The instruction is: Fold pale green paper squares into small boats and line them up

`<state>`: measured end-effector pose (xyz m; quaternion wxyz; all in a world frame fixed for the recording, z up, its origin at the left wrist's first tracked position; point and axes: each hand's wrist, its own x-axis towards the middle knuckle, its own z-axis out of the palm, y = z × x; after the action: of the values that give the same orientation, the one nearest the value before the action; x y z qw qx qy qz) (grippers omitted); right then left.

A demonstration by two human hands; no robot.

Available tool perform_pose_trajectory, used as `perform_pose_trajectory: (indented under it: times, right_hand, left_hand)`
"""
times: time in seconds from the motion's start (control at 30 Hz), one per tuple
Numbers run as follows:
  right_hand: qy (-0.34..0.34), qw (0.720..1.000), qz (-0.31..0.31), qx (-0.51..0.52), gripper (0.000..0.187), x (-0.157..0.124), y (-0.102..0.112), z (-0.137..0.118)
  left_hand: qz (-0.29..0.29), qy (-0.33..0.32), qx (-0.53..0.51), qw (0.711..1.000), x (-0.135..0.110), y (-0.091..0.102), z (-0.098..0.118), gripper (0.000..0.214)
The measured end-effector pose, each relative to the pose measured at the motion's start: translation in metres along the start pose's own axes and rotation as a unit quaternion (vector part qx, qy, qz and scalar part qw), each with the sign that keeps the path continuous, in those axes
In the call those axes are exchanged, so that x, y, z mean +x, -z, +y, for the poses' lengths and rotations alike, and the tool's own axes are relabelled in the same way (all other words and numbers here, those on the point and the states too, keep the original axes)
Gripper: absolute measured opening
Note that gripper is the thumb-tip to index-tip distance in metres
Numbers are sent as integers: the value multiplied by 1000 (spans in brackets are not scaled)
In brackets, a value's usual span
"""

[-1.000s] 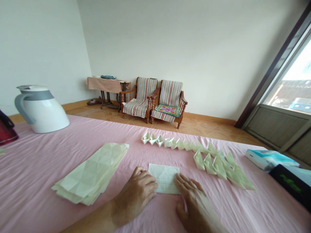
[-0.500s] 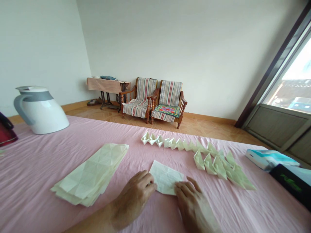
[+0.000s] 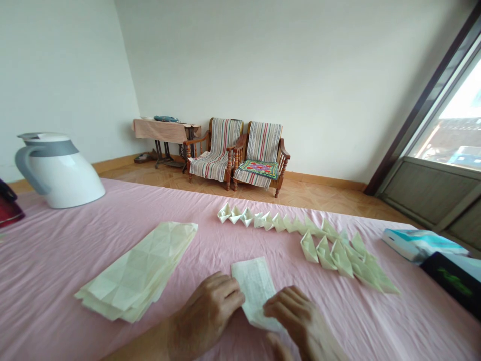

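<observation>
A pale sheet of paper (image 3: 254, 286), folded to a narrow upright shape, lies on the pink cloth (image 3: 124, 205) between my hands. My left hand (image 3: 214, 313) has its curled fingers closed on the sheet's left edge. On the right edge, my right hand (image 3: 296, 318) rests its bent fingers, the thumb lower down by the near end and slightly blurred. To the left is a stack of creased pale papers (image 3: 143, 271). Beyond my right hand, several folded paper boats (image 3: 340, 258) stand close together, and a row of smaller-looking ones (image 3: 278, 222) stretches along the far side.
A white and grey jug (image 3: 71, 173) stands at the left, with a dark red object (image 3: 9, 205) beside it. At the right lie a blue and white tissue pack (image 3: 421, 243) and a black box (image 3: 454, 281). Two wooden armchairs (image 3: 259, 150) stand beyond the table.
The paper has gone from a wider piece to a narrower one, folded in from the right. My right hand has shifted slightly nearer and its fingers have curled more; my left hand stays at the left edge.
</observation>
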<state>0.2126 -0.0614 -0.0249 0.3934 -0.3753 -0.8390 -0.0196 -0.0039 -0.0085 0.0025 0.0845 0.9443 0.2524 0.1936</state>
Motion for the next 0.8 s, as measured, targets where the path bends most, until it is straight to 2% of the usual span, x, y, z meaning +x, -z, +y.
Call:
perform_pose_trajectory:
  times: [0.03, 0.1, 0.17, 0.3, 0.47, 0.6, 0.8]
  right_hand:
    - [-52, 999, 0, 14, 22, -2, 5, 4]
    - [-142, 990, 22, -3, 21, -6, 12, 12]
    - [-166, 986, 8, 2, 31, -10, 15, 17]
    - [-155, 985, -64, 34, 44, -12, 16, 17]
    - [-142, 979, -143, 39, 32, -3, 22, 9]
    - [-145, 980, -132, 43, 31, 0, 19, 8]
    - [-154, 980, -93, 84, 15, -9, 5, 20]
  left_hand:
    - [16, 6, -13, 1000, 0, -1, -1, 14]
    - [44, 14, -39, 998, -1, -2, -3, 17]
    - [61, 15, -62, 996, -1, -1, -4, 18]
    - [63, 0, -85, 994, -2, 2, -3, 22]
    - [56, 3, -100, 993, -2, 4, -2, 25]
    - [31, 19, -121, 992, -1, 3, -4, 24]
    - [-9, 73, -166, 983, 1, 5, -5, 20]
